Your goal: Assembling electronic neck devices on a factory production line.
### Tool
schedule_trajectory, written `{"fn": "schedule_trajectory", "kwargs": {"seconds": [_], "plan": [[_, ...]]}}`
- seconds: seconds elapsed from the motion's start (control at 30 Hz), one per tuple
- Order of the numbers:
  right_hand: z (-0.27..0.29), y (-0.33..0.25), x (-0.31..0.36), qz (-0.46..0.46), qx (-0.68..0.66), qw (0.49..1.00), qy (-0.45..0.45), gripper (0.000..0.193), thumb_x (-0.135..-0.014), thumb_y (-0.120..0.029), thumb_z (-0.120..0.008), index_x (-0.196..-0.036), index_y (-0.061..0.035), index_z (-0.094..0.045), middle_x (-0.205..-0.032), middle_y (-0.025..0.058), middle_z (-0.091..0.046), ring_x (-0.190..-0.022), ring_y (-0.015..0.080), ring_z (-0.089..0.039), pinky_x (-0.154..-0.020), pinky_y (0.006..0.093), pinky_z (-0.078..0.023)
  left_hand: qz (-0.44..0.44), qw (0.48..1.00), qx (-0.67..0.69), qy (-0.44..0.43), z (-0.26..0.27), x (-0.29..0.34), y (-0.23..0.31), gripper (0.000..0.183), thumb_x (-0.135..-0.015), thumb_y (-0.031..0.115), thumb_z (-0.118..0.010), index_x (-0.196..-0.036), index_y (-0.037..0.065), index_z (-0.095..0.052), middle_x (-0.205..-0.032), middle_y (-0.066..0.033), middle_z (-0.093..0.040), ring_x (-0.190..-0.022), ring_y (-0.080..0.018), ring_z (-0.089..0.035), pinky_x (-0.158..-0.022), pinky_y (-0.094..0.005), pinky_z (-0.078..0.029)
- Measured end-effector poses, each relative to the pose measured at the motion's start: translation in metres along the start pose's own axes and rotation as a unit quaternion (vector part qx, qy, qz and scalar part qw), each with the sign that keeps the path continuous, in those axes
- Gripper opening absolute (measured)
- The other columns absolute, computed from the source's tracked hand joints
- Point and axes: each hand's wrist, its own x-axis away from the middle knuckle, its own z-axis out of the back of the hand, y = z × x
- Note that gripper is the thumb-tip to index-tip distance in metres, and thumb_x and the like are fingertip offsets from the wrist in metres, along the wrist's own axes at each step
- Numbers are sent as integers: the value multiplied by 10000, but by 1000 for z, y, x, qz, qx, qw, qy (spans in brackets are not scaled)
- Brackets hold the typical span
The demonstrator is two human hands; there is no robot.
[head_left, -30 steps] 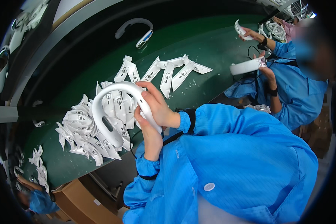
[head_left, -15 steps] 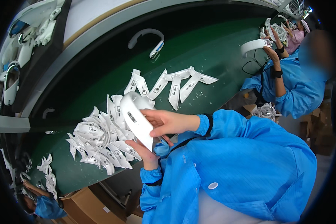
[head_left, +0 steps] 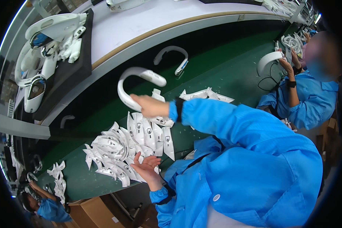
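White curved band (head_left: 122,88) swings outward | our right hand (head_left: 152,107) pinches its end | left hand (head_left: 148,168) spread (fingers loose) | we best keep it clear of white pieces (head_left: 109,146)

Our right hand (head_left: 152,106) holds a white curved band (head_left: 122,85).
Our left hand (head_left: 146,168), loosely spread, is beside white panels (head_left: 112,148) heaped on the green table (head_left: 79,181); a second band (head_left: 186,60) shows beyond.

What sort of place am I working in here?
Most likely a factory assembly line: a pile of white parts lies on a long green bench, the right hand holds a white C-shaped piece, and a co-worker in blue handles a similar piece.
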Motion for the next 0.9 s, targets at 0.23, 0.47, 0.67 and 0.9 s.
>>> {"fn": "schedule_trajectory", "kwargs": {"seconds": [0.23,0.47,0.67,0.9], "plan": [[4,104,-85,-124,271,950,-95,438,-685,-103,-558,-1123,-108,-569,-1184,169,-526,-1134,351,-464,-859,465,-438,8,995,-88,-39,-13,13,-2,595,-917,574,-227,-1170,62,-394,-728,-130,-603,-614,-214,-602,-577,-256,-435],[62,206,-31,-165,281,939,114,329,-660,-46,-536,-964,-89,-653,-1007,190,-583,-966,355,-556,-870,416,-447,60,990,-129,23,16,4,-10,508,-932,489,-308,-1103,34,-453,-725,-128,-611,-601,-202,-601,-543,-264,-441],[136,284,13,-162,394,905,7,457,-687,31,-520,-1111,-127,-581,-1148,130,-526,-971,380,-508,-874,428,-443,101,974,-204,4,-10,-13,-17,395,-941,373,-364,-1052,25,-515,-727,-112,-620,-581,-173,-588,-542,-266,-444],[161,311,-2,-156,501,844,-113,216,-748,-43,-541,-944,-129,-578,-1051,94,-536,-872,315,-610,-675,417,-509,113,941,-313,-68,-54,-11,-14,326,-914,316,-462,-1054,30,-532,-653,-93,-585,-555,-147,-556,-523,-280,-434]]}}
